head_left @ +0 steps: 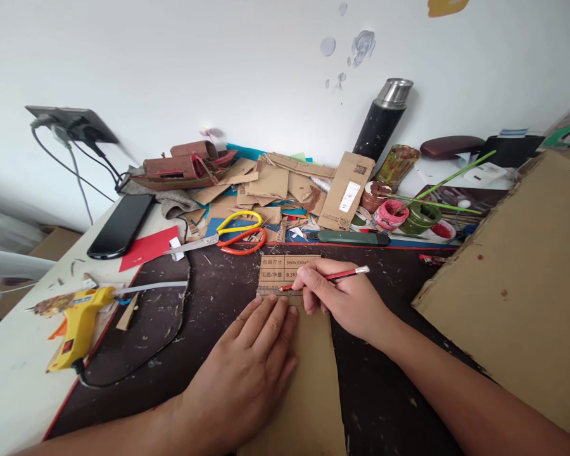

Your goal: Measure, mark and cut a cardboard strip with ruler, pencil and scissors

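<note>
Pinching a red-and-black wooden pencil (335, 276) in the grip of the right hand (344, 297), and pressing a long brown cardboard strip (311, 386) to the dark-brown worktop (384, 405) under the left hand (249, 370), laid flat, grip unfolded. Flanked by a yellow glue gun (82, 323), yellow-and-orange-handled scissors (212, 240) and a large brown cardboard sheet (508, 285). Printed on the strip: "360x350x", "8.3K", partly covered.

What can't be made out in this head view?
All in the head view:
- Strip: near end cut off by the bottom edge; part of its surface hidden under the left hand.
- Print: right end hidden by the right hand.
- Any mark from the pencil: too small to tell.
- Thermos: base hidden behind the packet.
- Big cardboard: cut off by the right edge.
</note>
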The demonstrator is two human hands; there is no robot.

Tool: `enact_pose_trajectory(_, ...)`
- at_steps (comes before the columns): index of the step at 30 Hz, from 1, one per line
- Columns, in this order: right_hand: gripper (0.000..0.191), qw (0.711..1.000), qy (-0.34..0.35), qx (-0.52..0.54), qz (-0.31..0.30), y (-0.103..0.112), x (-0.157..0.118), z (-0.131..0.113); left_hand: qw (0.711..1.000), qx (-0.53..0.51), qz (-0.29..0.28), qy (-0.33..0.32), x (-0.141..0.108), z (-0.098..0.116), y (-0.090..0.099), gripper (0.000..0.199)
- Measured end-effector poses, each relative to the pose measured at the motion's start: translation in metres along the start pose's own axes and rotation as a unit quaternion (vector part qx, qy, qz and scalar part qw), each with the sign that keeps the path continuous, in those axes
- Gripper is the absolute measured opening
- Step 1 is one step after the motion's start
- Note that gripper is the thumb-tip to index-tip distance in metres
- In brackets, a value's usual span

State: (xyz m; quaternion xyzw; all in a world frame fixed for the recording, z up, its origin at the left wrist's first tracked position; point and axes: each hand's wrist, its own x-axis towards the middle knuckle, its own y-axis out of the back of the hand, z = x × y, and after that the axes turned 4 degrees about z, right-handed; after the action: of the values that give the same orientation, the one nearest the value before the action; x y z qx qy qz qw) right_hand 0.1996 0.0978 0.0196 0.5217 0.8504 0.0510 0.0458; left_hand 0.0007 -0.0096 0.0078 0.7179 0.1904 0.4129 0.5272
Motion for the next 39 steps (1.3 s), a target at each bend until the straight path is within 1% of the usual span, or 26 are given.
enact_pose_trajectory(5,0.046,1.000,0.003,-0.002,0.002,-0.0002,0.0003,0.0004,1.000,-0.001,-0.004,0.001,-0.0016,0.0000,-0.0011,0.050)
enact_pose_trajectory(10,0.050,1.000,0.001,0.003,0.007,-0.0004,0.0007,-0.0005,1.000,-0.004,-0.022,-0.003,-0.0027,-0.0003,-0.0017,0.051)
enact_pose_trajectory(16,0.051,1.000,0.005,0.005,0.010,0.0003,0.0011,-0.0009,1.000,-0.005,0.003,-0.003,-0.0016,-0.0002,-0.0011,0.049)
enact_pose_trajectory(22,0.052,1.000,0.003,-0.002,0.014,0.0004,0.0016,-0.0007,1.000,0.000,-0.002,0.001,-0.0010,0.0004,-0.0016,0.049)
enact_pose_trajectory(30,0.053,1.000,0.007,-0.016,0.013,0.0004,0.0010,-0.0004,1.000,0.008,0.012,0.000,0.0011,-0.0006,0.0010,0.048)
enact_pose_trajectory(39,0.049,1.000,0.010,-0.026,0.004,0.0005,0.0011,0.0008,1.000,0.009,0.016,-0.003,0.0024,0.0002,0.0005,0.048)
